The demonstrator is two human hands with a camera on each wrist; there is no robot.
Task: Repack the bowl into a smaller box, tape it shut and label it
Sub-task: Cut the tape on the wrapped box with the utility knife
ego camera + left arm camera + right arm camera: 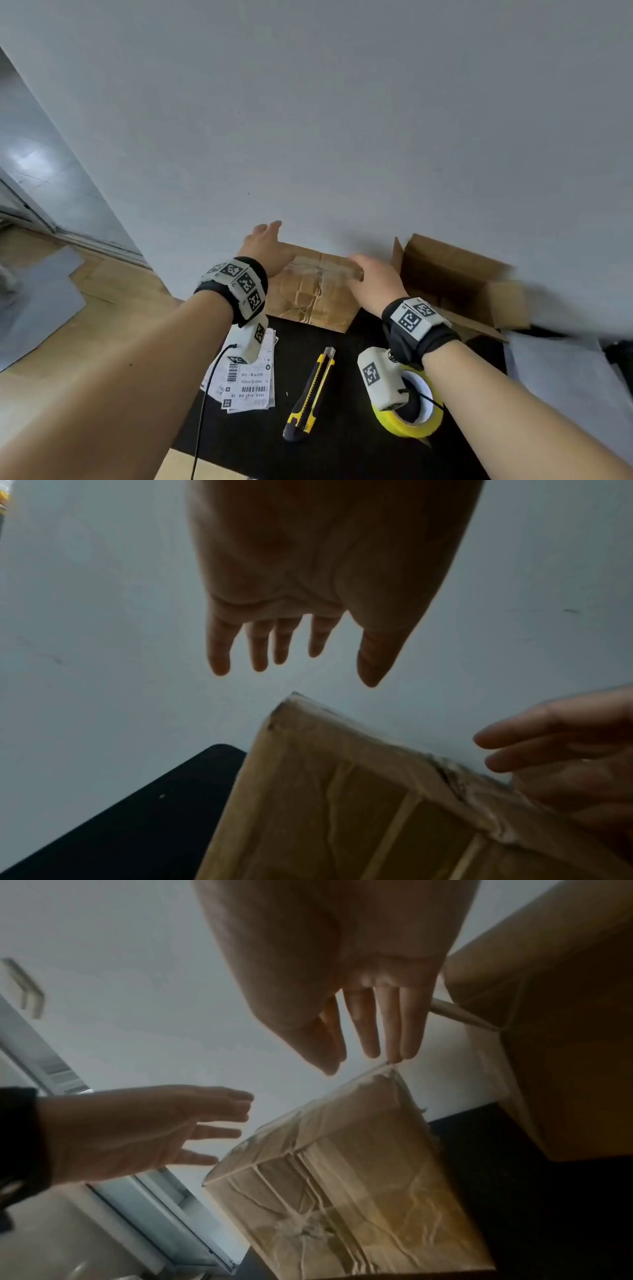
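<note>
A worn cardboard box (315,291) wrapped in clear tape stands at the back of the black table (342,445), against the wall. My left hand (265,246) hovers at its left far corner with fingers straight and spread, holding nothing. In the left wrist view the left hand (294,666) is just above the box (342,804). My right hand (373,277) is at the box's right top corner, fingers straight. In the right wrist view its fingertips (407,1053) reach the box (342,1177) corner. A second cardboard box (455,284) stands with flaps up to the right. No bowl shows.
On the table near me lie a stack of shipping labels (246,377), a yellow utility knife (310,390) and a yellow tape roll (411,411). A white wall (342,120) rises right behind the boxes. Wooden floor (102,291) lies to the left.
</note>
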